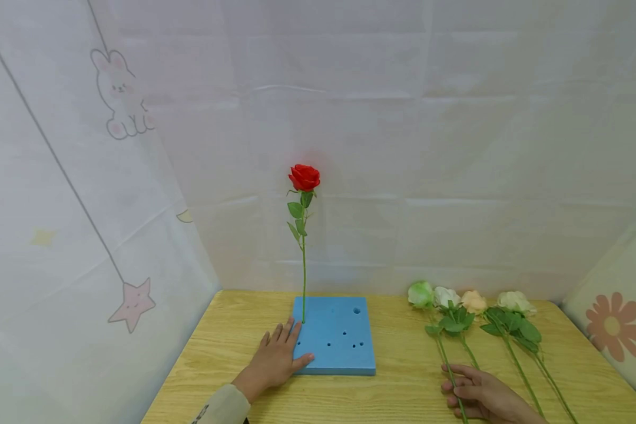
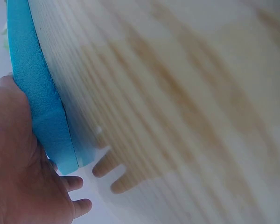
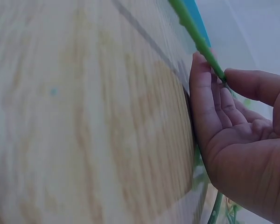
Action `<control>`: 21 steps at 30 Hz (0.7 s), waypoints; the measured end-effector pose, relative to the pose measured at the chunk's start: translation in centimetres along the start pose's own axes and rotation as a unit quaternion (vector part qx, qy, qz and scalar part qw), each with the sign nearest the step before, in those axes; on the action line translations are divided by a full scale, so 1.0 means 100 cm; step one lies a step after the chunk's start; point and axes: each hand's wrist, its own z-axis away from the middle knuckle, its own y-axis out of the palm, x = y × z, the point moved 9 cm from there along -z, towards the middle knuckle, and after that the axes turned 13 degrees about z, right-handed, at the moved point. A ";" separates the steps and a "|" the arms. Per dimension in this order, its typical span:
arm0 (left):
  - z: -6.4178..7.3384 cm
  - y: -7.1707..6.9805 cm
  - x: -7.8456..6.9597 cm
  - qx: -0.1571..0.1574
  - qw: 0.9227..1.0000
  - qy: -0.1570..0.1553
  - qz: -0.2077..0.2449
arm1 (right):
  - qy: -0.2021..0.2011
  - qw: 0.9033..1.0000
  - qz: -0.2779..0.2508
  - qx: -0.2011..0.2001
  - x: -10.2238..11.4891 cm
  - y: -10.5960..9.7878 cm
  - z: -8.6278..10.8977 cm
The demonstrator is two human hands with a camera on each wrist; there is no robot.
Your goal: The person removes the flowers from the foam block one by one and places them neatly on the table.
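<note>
A blue foam block [image 1: 335, 357] with several small holes lies on the table. One red rose [image 1: 304, 178] stands upright in it, its stem in a hole near the back left. My left hand [image 1: 275, 356] rests on the block's left side with fingers spread; the left wrist view shows it against the block's edge. At the right, my right hand [image 1: 479, 393] pinches the green stem [image 3: 196, 39] of the pale green rose [image 1: 421, 294] between thumb and fingers. That rose's head lies towards the back of the table.
Beside the held flower lie a white rose [image 1: 447, 296], a peach rose [image 1: 474, 302] and a cream rose [image 1: 515, 302], stems towards me. The wooden table [image 1: 403, 377] meets a pale cloth backdrop [image 1: 371, 235] at its back edge.
</note>
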 end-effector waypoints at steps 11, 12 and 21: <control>0.000 0.000 0.001 0.000 1.000 0.002 0.002 | 0.036 0.997 0.035 -0.053 -0.004 -0.009 0.003; 0.001 0.000 0.000 0.000 1.000 0.002 0.002 | 0.039 0.997 0.036 -0.056 -0.004 -0.010 0.002; 0.001 -0.002 -0.002 0.000 1.000 0.003 0.006 | 0.039 0.997 0.039 -0.053 -0.001 -0.014 0.006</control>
